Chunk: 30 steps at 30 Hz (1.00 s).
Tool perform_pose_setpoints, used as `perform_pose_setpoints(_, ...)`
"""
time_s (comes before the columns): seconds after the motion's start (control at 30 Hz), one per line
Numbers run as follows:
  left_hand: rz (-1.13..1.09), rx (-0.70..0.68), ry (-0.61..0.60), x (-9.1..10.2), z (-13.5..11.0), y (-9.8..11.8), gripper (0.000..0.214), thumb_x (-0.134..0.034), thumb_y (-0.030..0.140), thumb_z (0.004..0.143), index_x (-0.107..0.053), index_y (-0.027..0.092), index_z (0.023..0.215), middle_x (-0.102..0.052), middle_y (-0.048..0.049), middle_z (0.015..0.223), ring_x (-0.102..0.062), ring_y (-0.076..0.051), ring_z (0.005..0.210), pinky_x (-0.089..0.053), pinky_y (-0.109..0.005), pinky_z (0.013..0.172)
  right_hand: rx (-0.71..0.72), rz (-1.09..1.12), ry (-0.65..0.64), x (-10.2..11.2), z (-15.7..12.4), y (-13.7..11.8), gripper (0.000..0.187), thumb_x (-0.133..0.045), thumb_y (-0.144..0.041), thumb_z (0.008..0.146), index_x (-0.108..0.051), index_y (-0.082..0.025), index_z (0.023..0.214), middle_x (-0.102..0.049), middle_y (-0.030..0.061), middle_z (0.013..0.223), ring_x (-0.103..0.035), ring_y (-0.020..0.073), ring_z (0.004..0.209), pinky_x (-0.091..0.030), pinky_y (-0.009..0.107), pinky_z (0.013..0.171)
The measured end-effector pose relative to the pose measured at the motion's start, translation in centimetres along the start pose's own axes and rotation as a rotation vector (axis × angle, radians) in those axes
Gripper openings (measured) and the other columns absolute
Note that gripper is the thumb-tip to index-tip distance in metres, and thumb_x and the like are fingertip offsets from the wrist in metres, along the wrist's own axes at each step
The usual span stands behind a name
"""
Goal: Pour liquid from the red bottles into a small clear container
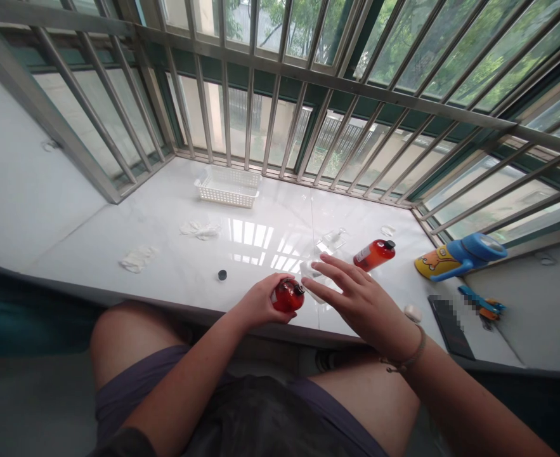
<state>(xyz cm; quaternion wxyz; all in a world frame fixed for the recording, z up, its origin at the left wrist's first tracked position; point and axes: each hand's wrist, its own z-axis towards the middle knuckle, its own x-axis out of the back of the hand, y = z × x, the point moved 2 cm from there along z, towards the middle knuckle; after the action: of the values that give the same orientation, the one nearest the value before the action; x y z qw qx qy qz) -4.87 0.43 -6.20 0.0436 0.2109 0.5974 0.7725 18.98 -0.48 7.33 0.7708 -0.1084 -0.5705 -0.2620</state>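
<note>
My left hand (pixel 259 303) is gripping a red bottle (pixel 288 295); my right hand (pixel 363 306) is hovering open, fingers (pixel 330 270) spread, another red bottle (pixel 373 254) at one o'clock.

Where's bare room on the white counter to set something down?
Widest patch: left of the white plastic basket, behind the crumpled tissue. Next: between the other tissue and the clear plastic piece. Crowded: front centre, at the left hand holding a red bottle, and rightward past the right hand, orange-red bottle and blue flashlight.
</note>
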Motion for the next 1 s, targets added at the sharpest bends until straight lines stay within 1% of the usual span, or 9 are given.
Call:
perform_pose_setpoints(0.13, -0.004, 0.019, 0.010, 0.0, -0.1, -0.3, 0.082, -0.097, 0.027, 0.067, -0.062, 0.028, 0.141, -0.070, -0.0089, 0.142, -0.069, -0.033, 0.129, -0.055, -0.047, 0.114, -0.140, 0.163, 0.059, -1.9, -0.9, 0.3, 0.064, -0.059, -0.003, 0.097, -0.054, -0.030, 0.155, -0.061, 0.0133, 0.151, -0.051, 0.0333, 0.152, -0.055, 0.058, 0.117)
perform_pose_setpoints(0.23, -0.015, 0.036, 0.015, 0.0, -0.2, -0.5, 0.082, -0.096, 0.025, 0.067, -0.062, 0.027, 0.141, -0.069, -0.0095, 0.143, -0.068, -0.033, 0.130, -0.054, -0.048, 0.117, -0.285, 0.314, 0.197, -3.7, -1.9, 0.2, 0.059, -0.068, -0.014, 0.096, -0.050, -0.026, 0.151, -0.059, 0.0167, 0.148, -0.056, 0.0332, 0.145, -0.056, 0.058, 0.115)
perform_pose_setpoints(0.33, -0.022, 0.048, 0.038, 0.1, -0.5, -0.6, 0.082, -0.095, 0.027, 0.068, -0.060, 0.026, 0.142, -0.068, -0.0108, 0.144, -0.067, -0.033, 0.133, -0.053, -0.048, 0.118, -0.470, 0.455, 0.328, -6.1, -3.3, 0.0, 0.063, -0.077, -0.024, 0.093, -0.045, -0.024, 0.148, -0.060, 0.0169, 0.144, -0.058, 0.0334, 0.143, -0.055, 0.057, 0.114)
perform_pose_setpoints(0.5, -0.026, 0.087, 0.074, 0.4, -1.2, -0.9, 0.085, -0.098, 0.036, 0.071, -0.056, 0.026, 0.144, -0.067, -0.0105, 0.144, -0.067, -0.031, 0.133, -0.053, -0.046, 0.117, -0.755, 0.507, 0.378, -10.6, -5.8, -0.9, 0.067, -0.081, -0.047, 0.091, -0.048, -0.023, 0.144, -0.063, 0.0151, 0.138, -0.066, 0.0333, 0.129, -0.058, 0.056, 0.105)
perform_pose_setpoints(0.6, -0.004, 0.103, 0.119, 0.6, -1.3, -1.4, 0.089, -0.100, 0.040, 0.070, -0.054, 0.027, 0.145, -0.066, -0.0112, 0.145, -0.067, -0.031, 0.134, -0.052, -0.048, 0.118, -0.809, 0.451, 0.430, -12.7, -7.0, -1.3, 0.065, -0.080, -0.055, 0.091, -0.053, -0.022, 0.141, -0.062, 0.0152, 0.135, -0.064, 0.0340, 0.125, -0.061, 0.053, 0.097)
perform_pose_setpoints(0.73, 0.079, 0.097, 0.186, 0.9, -0.8, -1.8, 0.090, -0.100, 0.046, 0.071, -0.053, 0.028, 0.145, -0.063, -0.0129, 0.151, -0.062, -0.033, 0.142, -0.046, -0.051, 0.124, -0.819, 0.416, 0.458, -14.8, -8.2, -1.6, 0.067, -0.080, -0.059, 0.091, -0.056, -0.022, 0.142, -0.065, 0.0144, 0.128, -0.067, 0.0339, 0.117, -0.064, 0.052, 0.090)
perform_pose_setpoints(0.83, 0.188, 0.099, 0.174, 1.5, -0.6, -1.4, 0.100, -0.100, 0.051, 0.071, -0.048, 0.030, 0.154, -0.055, -0.0144, 0.160, -0.052, -0.036, 0.152, -0.040, -0.055, 0.129, -0.809, 0.396, 0.464, -15.9, -8.9, -1.6, 0.069, -0.078, -0.059, 0.093, -0.055, -0.022, 0.146, -0.068, 0.0146, 0.128, -0.068, 0.0339, 0.117, -0.065, 0.051, 0.088)
perform_pose_setpoints(0.93, 0.339, 0.089, 0.146, 3.2, -1.3, -0.9, 0.124, -0.103, 0.054, 0.062, -0.037, 0.032, 0.164, -0.044, -0.0162, 0.170, -0.041, -0.041, 0.160, -0.035, -0.060, 0.131, -0.822, 0.364, 0.464, -16.8, -9.4, -1.6, 0.072, -0.075, -0.061, 0.095, -0.053, -0.021, 0.151, -0.069, 0.0157, 0.130, -0.068, 0.0343, 0.118, -0.064, 0.052, 0.091)
perform_pose_setpoints(1.0, 0.442, 0.073, 0.177, 5.0, -2.2, -1.2, 0.124, -0.101, 0.057, 0.064, -0.035, 0.031, 0.166, -0.044, -0.0174, 0.169, -0.042, -0.043, 0.158, -0.037, -0.062, 0.130, -0.845, 0.346, 0.451, -17.3, -9.6, -1.7, 0.074, -0.074, -0.062, 0.096, -0.052, -0.020, 0.153, -0.070, 0.0162, 0.130, -0.069, 0.0350, 0.119, -0.063, 0.055, 0.096)
